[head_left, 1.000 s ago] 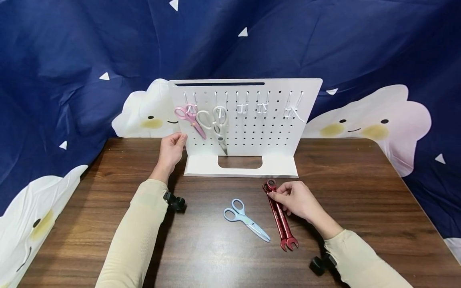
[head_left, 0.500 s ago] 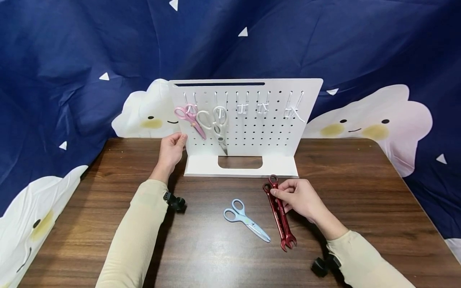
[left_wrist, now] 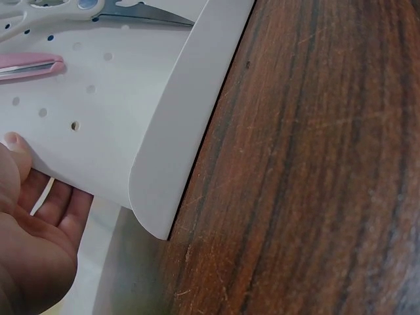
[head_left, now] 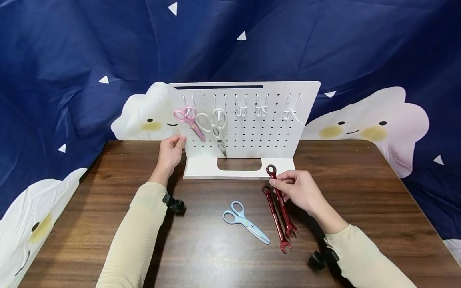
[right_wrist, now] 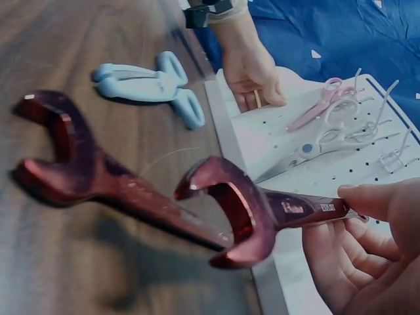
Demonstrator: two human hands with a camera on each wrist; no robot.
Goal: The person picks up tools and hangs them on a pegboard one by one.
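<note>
My right hand [head_left: 300,190] pinches a red combination wrench [head_left: 282,206] near its ring end, thumb on top, the open jaw end pointing back toward me. A second red wrench [head_left: 275,218] lies on the table just left of it. With thumb and fingers, my left hand [head_left: 171,154] grips the left edge of a white pegboard stand [head_left: 252,138]; the left wrist view shows the fingers [left_wrist: 56,203] behind the panel. Pink scissors [head_left: 191,122] and white scissors [head_left: 217,128] hang on hooks at the board's left.
Light blue scissors [head_left: 245,222] lie on the brown wooden table [head_left: 201,256] left of the wrenches. Bare white hooks [head_left: 261,108] stick out across the board's middle and right. A blue cloth [head_left: 230,44] with cloud prints hangs behind the table.
My right hand has lifted one wrench off its place beside the other and moved it forward toward the board's base. The left hand keeps its grip on the board's edge.
</note>
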